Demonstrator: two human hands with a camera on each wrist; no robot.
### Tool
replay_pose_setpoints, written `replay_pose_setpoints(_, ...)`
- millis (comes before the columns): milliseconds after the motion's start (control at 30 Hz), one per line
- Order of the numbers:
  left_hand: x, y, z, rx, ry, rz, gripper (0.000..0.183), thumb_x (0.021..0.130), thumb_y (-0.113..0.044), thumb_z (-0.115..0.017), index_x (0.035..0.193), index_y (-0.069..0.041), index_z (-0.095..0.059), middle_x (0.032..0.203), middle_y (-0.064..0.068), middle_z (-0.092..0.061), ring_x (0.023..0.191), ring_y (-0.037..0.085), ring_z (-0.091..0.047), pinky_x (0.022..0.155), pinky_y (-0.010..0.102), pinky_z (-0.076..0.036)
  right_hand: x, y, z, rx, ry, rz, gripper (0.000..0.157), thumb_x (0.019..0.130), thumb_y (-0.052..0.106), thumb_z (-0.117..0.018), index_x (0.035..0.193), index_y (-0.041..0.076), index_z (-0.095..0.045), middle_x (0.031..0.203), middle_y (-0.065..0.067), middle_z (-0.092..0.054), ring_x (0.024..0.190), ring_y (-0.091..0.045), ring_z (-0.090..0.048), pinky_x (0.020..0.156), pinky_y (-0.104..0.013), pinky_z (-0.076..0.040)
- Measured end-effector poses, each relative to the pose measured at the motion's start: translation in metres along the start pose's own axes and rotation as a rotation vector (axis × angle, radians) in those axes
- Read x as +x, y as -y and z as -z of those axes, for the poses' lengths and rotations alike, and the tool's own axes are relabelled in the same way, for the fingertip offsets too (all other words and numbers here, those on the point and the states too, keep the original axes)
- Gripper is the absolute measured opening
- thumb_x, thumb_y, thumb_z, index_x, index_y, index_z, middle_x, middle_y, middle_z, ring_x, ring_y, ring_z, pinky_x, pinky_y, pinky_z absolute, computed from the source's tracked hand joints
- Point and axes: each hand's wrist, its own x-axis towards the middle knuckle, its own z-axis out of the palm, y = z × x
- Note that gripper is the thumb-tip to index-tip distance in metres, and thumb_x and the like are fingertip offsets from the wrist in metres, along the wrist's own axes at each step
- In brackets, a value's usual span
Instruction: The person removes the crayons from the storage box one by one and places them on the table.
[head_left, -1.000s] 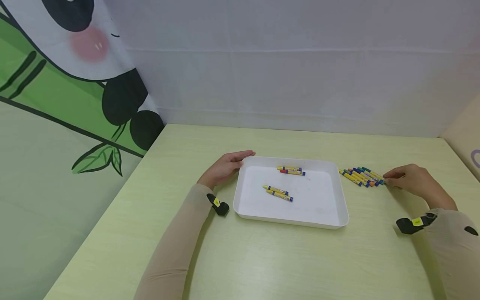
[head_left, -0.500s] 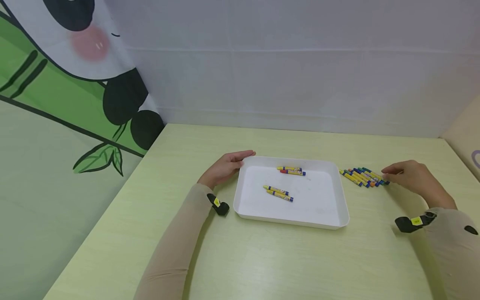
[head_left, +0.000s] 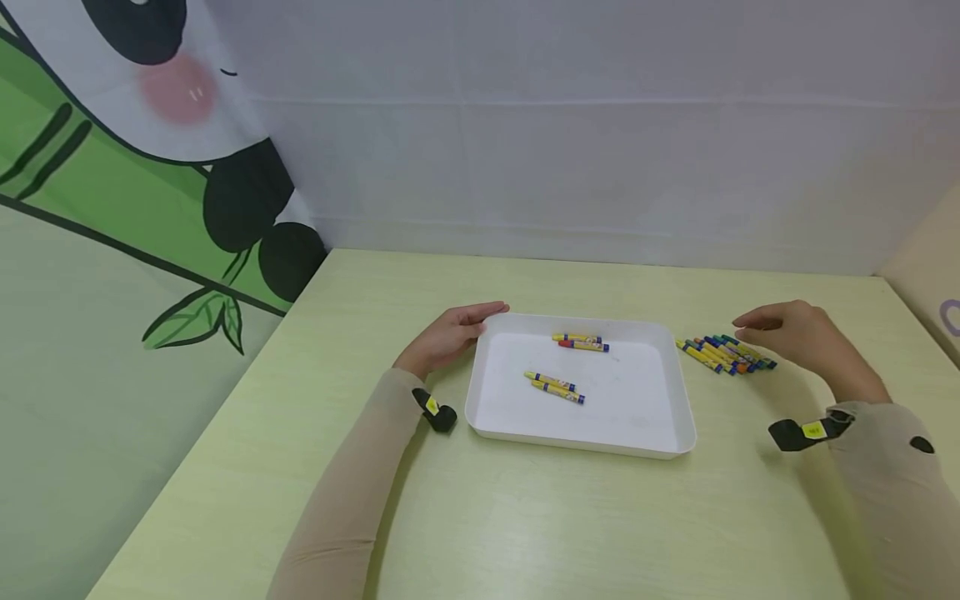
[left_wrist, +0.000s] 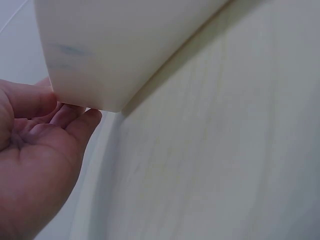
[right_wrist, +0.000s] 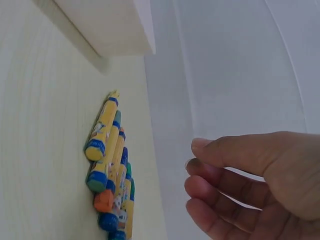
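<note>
A white rectangular tray (head_left: 637, 392) lies on the table with two pairs of crayons in it. The far pair has a red crayon (head_left: 583, 345); the near pair has a yellow crayon (head_left: 558, 392). My left hand (head_left: 448, 335) holds the tray's far left corner, thumb and fingertips at the rim in the left wrist view. To the tray's right, several more crayons (head_left: 722, 357) lie side by side in a slanting row. Over the row's right end hovers my right hand (head_left: 806, 340), fingers loosely bent, with nothing between thumb and fingers in the right wrist view (right_wrist: 250, 185).
The pale wood-look table (head_left: 525, 525) ends at a hanging grey-white cloth (head_left: 562, 183) behind. A panda-print cloth (head_left: 135, 225) hangs at the left. In the right wrist view, the tray's corner (right_wrist: 115, 30) stands close to the crayon row.
The right hand has come off the right end of the crayon row, rising and shifting left. The left hand and the tray stay in place.
</note>
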Motion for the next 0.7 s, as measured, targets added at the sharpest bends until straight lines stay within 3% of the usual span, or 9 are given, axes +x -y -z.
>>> replay_pose_setpoints(700, 0.002, 0.002, -0.001, 0.008, -0.01, -0.008, 0.049, 0.101, 0.003, -0.036, 0.146, -0.013, -0.043, 0.153, 0.0, -0.04, 0.142, 0.016, -0.034, 0.116, 0.037, -0.031, 0.028, 0.058, -0.014, 0.111, 0.057, 0.101, 0.042, 0.094, 0.034, -0.061, 0.122, 0.004, -0.065, 0.124, -0.02, -0.063, 0.113, -0.036, -0.058, 0.092, -0.051, -0.049)
